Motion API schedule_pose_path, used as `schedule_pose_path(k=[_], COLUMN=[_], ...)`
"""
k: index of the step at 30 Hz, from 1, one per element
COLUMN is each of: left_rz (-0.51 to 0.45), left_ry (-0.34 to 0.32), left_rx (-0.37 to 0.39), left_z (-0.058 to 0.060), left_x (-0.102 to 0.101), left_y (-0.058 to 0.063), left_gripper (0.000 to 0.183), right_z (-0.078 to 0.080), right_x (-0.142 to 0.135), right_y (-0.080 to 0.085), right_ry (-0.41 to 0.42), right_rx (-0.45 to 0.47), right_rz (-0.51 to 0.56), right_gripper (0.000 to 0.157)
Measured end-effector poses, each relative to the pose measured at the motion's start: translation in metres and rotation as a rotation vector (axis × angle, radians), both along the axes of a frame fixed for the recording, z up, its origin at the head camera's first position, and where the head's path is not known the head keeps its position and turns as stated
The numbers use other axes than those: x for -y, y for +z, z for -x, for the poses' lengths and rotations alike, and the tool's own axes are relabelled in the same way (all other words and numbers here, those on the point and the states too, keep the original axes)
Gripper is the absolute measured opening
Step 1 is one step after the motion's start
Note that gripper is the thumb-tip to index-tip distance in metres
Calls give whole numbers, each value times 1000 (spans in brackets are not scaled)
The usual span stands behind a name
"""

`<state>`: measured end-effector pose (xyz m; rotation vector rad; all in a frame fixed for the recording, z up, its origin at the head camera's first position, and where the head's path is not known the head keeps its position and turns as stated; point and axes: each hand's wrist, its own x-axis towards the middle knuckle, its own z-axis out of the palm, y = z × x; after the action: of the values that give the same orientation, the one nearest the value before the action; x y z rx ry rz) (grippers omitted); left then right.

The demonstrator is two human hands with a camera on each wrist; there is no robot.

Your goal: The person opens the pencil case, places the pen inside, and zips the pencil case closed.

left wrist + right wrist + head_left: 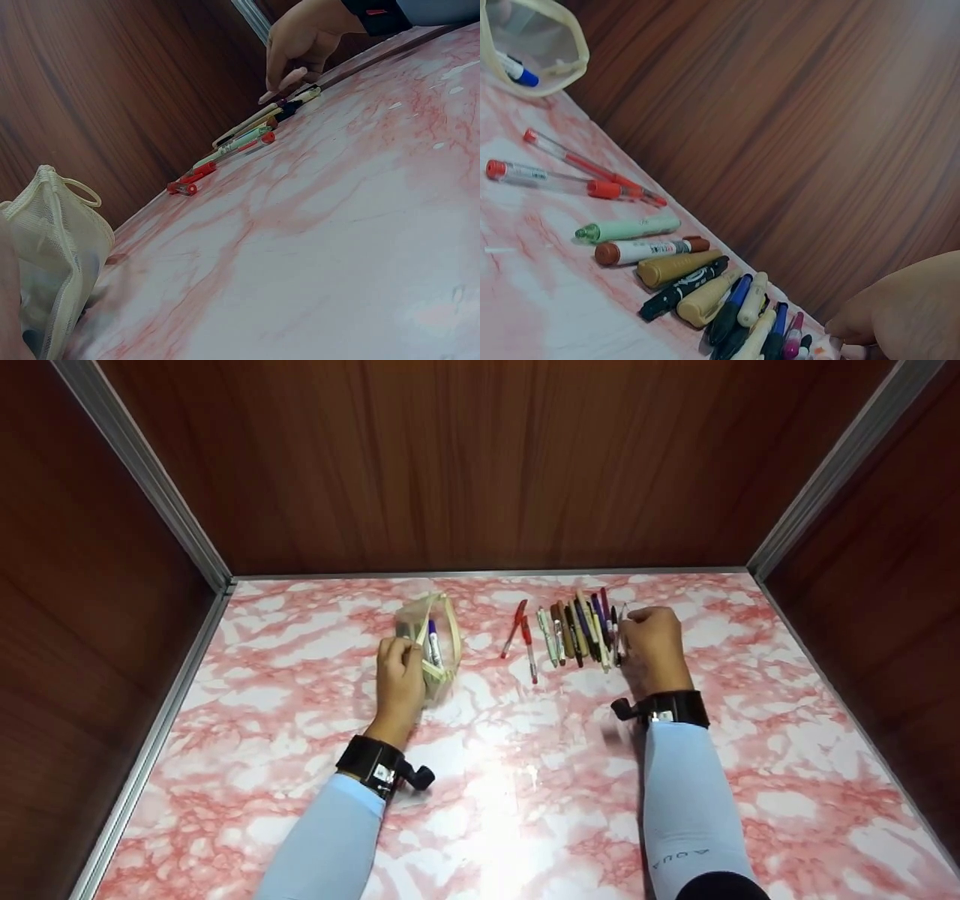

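Pouch [454, 631] left of pens [579, 622]

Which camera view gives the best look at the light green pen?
The right wrist view: the light green pen lies close, uncovered, its whole length showing. The head view shows it whole but small; the left wrist view shows it from low down, partly behind a red pen.

Cream mesh pouch [457, 639] open; pens [582, 622] perhaps overlapping
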<state>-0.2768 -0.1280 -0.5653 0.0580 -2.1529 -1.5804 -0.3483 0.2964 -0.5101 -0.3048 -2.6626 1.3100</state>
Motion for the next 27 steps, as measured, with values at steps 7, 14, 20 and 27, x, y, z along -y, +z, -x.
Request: schedule_pose_path(k=[7, 14, 20, 27], left_rz=[-11, 11, 18, 10], left_ry=[-7, -2, 7, 3], left_rx=[19, 13, 11, 15], left_z=[-1, 0, -1, -1], left_x=[1, 0, 0, -1], left_y=[1, 1, 2, 2], left_gripper=[14, 14, 14, 14], right_z=[6, 9, 10, 7], right_x=[8, 23, 42, 63], right_y=[3, 12, 17, 22], right_ry=[9, 12, 50, 102], right_rx=[-69, -148, -176, -200], right_rz=[105, 200, 330, 316], right_gripper=[42, 39, 34, 30])
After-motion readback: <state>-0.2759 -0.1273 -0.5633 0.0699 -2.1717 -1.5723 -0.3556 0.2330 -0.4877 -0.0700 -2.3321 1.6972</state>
